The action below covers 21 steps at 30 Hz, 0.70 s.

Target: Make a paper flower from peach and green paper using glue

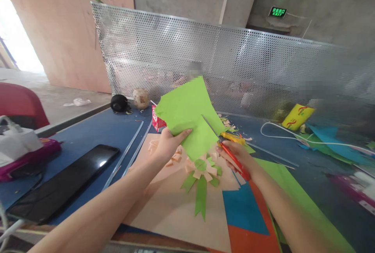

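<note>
My left hand [166,144] pinches the lower left edge of a bright green paper sheet [187,112] and holds it up above the table. My right hand [236,155] is closed on red-handled scissors [227,149], and their blades cut into the sheet from its right side. Below the sheet lies a paper flower [202,169] with peach petals, green leaves and a green stem, resting on a peach sheet [175,206].
Blue, orange and green paper sheets [246,210] lie at the lower right. A black phone [63,184] rests at the left on the blue table. A red box [157,122], a black object [118,103], a yellow packet [297,116], a white cable [293,137] and a perforated metal screen [234,65] stand behind.
</note>
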### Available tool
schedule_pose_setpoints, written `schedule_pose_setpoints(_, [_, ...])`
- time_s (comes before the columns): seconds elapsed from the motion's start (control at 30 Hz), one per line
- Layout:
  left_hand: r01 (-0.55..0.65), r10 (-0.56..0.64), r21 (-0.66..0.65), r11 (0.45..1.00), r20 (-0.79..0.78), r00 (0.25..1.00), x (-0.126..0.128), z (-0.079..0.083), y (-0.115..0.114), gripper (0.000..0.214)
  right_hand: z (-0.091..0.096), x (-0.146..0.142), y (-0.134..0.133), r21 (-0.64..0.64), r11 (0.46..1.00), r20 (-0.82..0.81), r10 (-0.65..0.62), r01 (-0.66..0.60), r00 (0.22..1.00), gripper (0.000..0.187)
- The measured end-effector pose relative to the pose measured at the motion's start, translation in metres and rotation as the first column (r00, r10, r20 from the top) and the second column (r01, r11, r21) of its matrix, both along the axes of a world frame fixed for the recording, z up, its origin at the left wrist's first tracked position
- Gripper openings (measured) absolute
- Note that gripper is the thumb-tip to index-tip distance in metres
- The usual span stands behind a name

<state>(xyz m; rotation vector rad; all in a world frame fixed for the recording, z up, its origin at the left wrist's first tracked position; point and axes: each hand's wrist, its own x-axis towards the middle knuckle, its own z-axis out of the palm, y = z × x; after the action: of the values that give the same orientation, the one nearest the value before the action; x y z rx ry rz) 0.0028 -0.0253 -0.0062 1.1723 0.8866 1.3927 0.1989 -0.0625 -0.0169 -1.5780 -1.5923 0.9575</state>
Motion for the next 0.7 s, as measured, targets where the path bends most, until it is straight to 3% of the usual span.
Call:
schedule_pose_setpoints(0.23, [0.033, -0.034, -0.011, 0.999, -0.037, 0.999, -0.001, 0.000, -0.001, 0.030, -0.003, -0.001, 0.001, -0.017, 1.000, -0.019, -0.013, 0.013, 1.000, 0.030])
schedule_pose_setpoints(0.47, [0.119, -0.121, 0.064, 0.991, 0.024, 0.992, 0.001, -0.014, 0.009, 0.035, -0.008, 0.004, 0.008, -0.031, 0.999, -0.046, 0.029, -0.030, 0.999, 0.030])
schedule_pose_setpoints(0.7, [0.116, -0.117, 0.022, 0.993, 0.033, 0.993, 0.000, -0.011, 0.005, 0.035, -0.005, 0.002, 0.004, 0.050, 0.999, 0.032, 0.013, -0.015, 0.999, 0.031])
